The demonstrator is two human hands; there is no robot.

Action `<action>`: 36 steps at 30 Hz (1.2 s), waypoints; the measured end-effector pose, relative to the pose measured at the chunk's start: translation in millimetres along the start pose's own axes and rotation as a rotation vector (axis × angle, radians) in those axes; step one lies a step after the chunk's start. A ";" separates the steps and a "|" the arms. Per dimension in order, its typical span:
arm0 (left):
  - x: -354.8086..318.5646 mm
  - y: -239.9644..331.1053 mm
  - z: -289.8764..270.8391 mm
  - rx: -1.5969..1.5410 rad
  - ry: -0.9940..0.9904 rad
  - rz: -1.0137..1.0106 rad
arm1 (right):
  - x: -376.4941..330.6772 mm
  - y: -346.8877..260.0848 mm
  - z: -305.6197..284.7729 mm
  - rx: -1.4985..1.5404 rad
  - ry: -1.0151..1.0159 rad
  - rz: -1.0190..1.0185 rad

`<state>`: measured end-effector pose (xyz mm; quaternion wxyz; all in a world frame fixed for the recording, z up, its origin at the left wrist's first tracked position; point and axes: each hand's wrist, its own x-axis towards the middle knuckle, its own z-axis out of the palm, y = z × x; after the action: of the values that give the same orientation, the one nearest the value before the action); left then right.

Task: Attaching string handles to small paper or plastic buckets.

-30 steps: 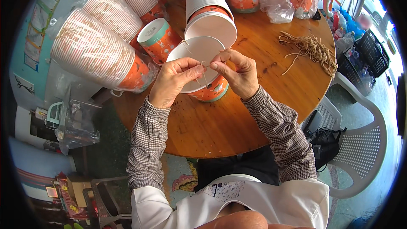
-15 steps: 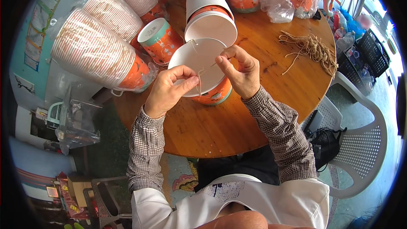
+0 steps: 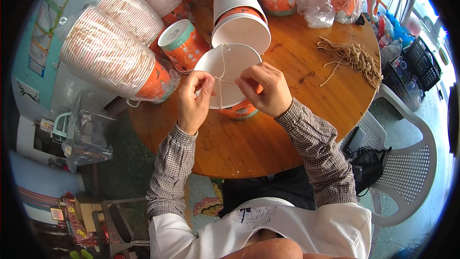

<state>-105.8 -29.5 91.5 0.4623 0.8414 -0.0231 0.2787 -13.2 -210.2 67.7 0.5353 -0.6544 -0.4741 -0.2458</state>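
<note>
A thin cord [image 3: 223,62] crosses the mouth of a paper bucket [image 3: 242,110], white inside and orange outside, which stands mouth up near the middle of the round wooden desk [image 3: 230,148]. The left hand [image 3: 194,105] pinches the cord between thumb and fingers at the bucket's left rim. The right hand [image 3: 269,91] is at the right rim, its fingers drawn together on a strand that runs across from the left.

Just beyond, toward the far edge, a nested stack of buckets [image 3: 237,7] lies on its side, and an upturned bucket [image 3: 184,45] with a green band sits to its left. Plastic-wrapped bucket stacks [image 3: 112,60] line the left and far edges. A bundle of cord [image 3: 354,60] lies by the right edge. Beyond that edge are a pale plastic chair [image 3: 405,168] and black crates [image 3: 417,62].
</note>
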 end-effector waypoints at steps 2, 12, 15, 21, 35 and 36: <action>7.0 -3.1 -7.2 -0.027 -0.037 -0.009 | -2.0 -5.2 2.8 0.233 -0.045 0.135; 7.0 34.5 -1.7 -0.260 -0.207 -0.202 | -1.7 -4.8 1.4 0.372 -0.065 -0.014; 2.3 37.6 4.8 -0.295 -0.215 -0.205 | -2.6 -5.2 2.5 0.429 -0.026 0.063; 1.0 42.3 8.0 -0.222 -0.250 -0.233 | -1.0 -2.7 2.2 0.397 0.048 0.097; -3.0 41.1 7.9 -0.317 -0.100 -0.193 | -1.6 -5.5 7.5 0.496 -0.032 0.182; -3.6 40.9 9.0 -0.320 -0.102 -0.193 | -3.8 -0.9 8.4 0.405 -0.049 0.132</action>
<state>-116.9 -60.8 117.3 0.6130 0.7686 -0.0097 0.1829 -17.2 -203.8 62.3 0.6591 -0.5689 -0.4828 -0.0937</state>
